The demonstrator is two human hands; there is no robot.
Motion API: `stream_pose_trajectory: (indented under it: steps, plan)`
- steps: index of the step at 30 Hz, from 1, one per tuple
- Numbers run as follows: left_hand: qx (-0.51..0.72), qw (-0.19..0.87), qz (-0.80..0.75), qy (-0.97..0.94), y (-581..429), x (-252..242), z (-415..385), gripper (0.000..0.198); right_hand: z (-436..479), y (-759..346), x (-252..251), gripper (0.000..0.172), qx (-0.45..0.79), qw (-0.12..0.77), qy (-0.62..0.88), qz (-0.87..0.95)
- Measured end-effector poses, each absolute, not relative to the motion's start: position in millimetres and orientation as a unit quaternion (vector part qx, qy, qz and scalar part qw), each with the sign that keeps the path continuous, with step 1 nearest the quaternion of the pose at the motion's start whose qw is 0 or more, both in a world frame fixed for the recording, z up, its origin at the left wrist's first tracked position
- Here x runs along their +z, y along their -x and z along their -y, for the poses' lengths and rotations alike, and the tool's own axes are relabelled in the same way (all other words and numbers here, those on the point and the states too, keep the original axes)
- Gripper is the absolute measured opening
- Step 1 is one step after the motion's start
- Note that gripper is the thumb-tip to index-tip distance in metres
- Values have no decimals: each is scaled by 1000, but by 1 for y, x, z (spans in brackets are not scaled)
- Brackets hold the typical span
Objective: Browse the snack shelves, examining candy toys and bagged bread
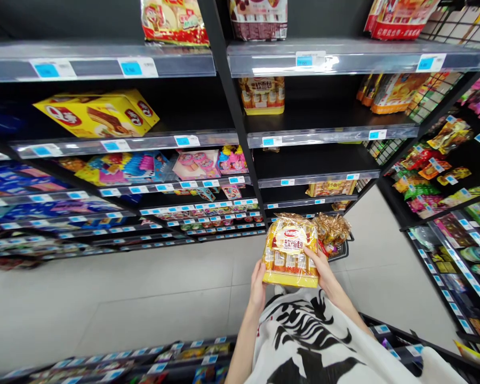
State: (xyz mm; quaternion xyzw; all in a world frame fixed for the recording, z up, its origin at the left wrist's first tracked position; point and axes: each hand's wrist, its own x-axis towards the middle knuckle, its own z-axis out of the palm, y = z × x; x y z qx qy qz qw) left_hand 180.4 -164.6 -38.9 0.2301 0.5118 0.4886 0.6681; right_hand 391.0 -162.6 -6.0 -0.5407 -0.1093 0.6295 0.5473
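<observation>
Between my two hands is a yellow clear-fronted bag of bread (290, 261), upright with its printed front towards me. Several small wrapped pieces show through the film. My left hand (257, 285) grips the lower left side of the bag. On the right side, my right hand (323, 269) holds it with the thumb across the front; the other fingers are mostly hidden behind. Just beyond the bag, low near the floor, a dark shopping basket (347, 249) holds crinkly gold-wrapped packs (333, 229), partly covered by the bread bag.
A tall black shelf unit with clear price strips (332, 140) stands in front of me. A similar bread bag (263, 95) and yellow boxes (100, 113) sit on it. More stocked shelves are at right and behind. Grey tiled floor (176, 277) runs between them.
</observation>
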Motion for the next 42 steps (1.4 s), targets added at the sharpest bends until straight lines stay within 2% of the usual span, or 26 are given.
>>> stream_pose_trajectory:
  steps: [12, 23, 42]
  plan:
    - [491, 666, -513, -229, -180, -39, 166, 62, 164, -392, -10, 57, 633, 546, 538, 109]
    - [487, 679, -507, -213, -179, -37, 166, 58, 164, -391, -13, 49, 632, 544, 540, 112]
    - [485, 675, -506, -229, -177, -43, 165, 55, 163, -390, -14, 52, 641, 541, 532, 115]
